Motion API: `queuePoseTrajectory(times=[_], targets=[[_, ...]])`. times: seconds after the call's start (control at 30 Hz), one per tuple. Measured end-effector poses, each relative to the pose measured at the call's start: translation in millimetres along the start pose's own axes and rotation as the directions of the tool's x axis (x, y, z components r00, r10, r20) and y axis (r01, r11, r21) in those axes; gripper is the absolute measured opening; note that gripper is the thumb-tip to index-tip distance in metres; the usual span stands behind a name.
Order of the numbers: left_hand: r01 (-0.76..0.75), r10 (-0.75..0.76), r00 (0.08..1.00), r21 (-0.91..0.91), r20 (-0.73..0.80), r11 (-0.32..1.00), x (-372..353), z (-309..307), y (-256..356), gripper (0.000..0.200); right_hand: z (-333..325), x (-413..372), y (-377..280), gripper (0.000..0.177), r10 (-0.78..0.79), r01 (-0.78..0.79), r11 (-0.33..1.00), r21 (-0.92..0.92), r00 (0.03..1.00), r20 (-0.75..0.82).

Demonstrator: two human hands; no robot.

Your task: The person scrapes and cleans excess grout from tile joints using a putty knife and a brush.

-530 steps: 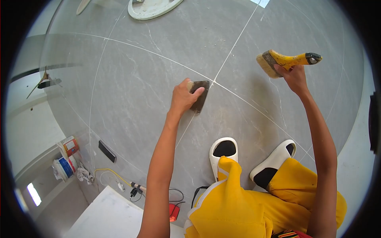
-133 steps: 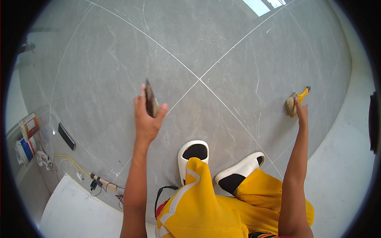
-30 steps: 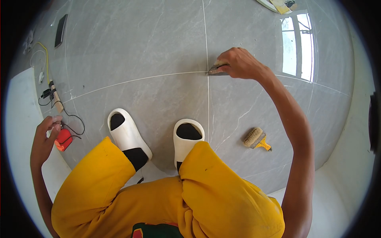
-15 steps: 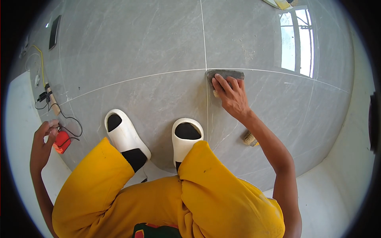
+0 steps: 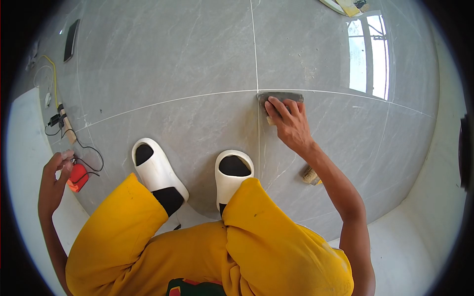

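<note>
My right hand [image 5: 292, 123] is closed on a dark flat block [image 5: 286, 95], which lies against the grey tiled floor [image 5: 187, 64] just below the crossing of two white joint lines. A pale bit shows under my fingers at its left. At the left, my left hand [image 5: 58, 172] is raised near a red-orange object [image 5: 79, 176]; its fingers are curled and thumb and fingertips come near each other. Whether something small is between them cannot be made out.
A brush-like tan object [image 5: 310, 176] lies beside my right forearm. Black cables, a wooden strip [image 5: 68, 129] and a dark phone-like slab [image 5: 71, 40] are at the left. My white slippers [image 5: 235, 170] stand on the tiles. A round-edged item [image 5: 348, 7] is at the top right.
The whole view has shifted slightly, so the floor lines sit a little lower. My right hand stays on the block near the joint crossing, and my left hand keeps its pose.
</note>
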State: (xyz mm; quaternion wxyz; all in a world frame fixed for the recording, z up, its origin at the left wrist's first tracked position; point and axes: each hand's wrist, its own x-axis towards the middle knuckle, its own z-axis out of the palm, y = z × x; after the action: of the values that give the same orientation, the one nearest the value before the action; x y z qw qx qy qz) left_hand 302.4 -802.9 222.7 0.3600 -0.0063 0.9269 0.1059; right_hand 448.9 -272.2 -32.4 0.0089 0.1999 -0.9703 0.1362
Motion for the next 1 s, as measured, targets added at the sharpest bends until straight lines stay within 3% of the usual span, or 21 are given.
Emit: queuePoseTrajectory(times=[0.03, 0.13, 0.27, 0.4, 0.5, 0.63, 0.73, 0.83, 1.0], targets=[[0.008, -0.008, 1.0, -0.019, -0.012, 1.0, -2, 2, -1, 0.034, -6, 1, -7, 0.056, 0.019, -0.019, 1.0, 0.004, 0.999, 0.034], [0.003, -0.003, 1.0, -0.06, -0.003, 0.998, -3, 3, 2, 0.033, -14, 7, -44, 0.054, 0.263, -0.257, 0.961, 0.105, 0.963, -0.056], [-0.012, 0.018, 0.998, -0.094, 0.066, 0.996, -3, 4, 11, 0.033, 23, 33, -81, 0.054, 0.378, -0.356, 0.923, 0.148, 0.911, -0.166], [0.001, 0.004, 0.999, -0.113, 0.038, 0.994, -6, 7, 6, 0.036, 48, 54, -92, 0.063, 0.537, -0.522, 0.844, 0.127, 0.821, -0.195], [-0.015, 0.025, 0.997, -0.132, 0.074, 0.991, -2, 7, -1, 0.036, 43, 72, -106, 0.063, 0.654, -0.617, 0.755, 0.224, 0.735, -0.181], [-0.025, 0.045, 0.991, -0.159, 0.128, 0.987, 3, 6, 6, 0.036, 48, 88, -118, 0.069, 0.729, -0.661, 0.682, 0.313, 0.649, -0.218], [-0.013, 0.04, 0.987, -0.174, 0.153, 0.985, 11, 4, 10, 0.038, 64, 97, -124, 0.073, 0.73, -0.671, 0.683, 0.289, 0.64, -0.241], [-0.025, 0.059, 0.982, -0.182, 0.182, 0.983, 22, 0, 15, 0.041, 53, 98, -127, 0.076, 0.767, -0.67, 0.634, 0.385, 0.61, -0.201], [-0.028, 0.059, 0.978, -0.154, 0.2, 0.988, 41, -5, 28, 0.042, 55, 88, -118, 0.074, 0.74, -0.659, 0.667, 0.347, 0.64, -0.207]])
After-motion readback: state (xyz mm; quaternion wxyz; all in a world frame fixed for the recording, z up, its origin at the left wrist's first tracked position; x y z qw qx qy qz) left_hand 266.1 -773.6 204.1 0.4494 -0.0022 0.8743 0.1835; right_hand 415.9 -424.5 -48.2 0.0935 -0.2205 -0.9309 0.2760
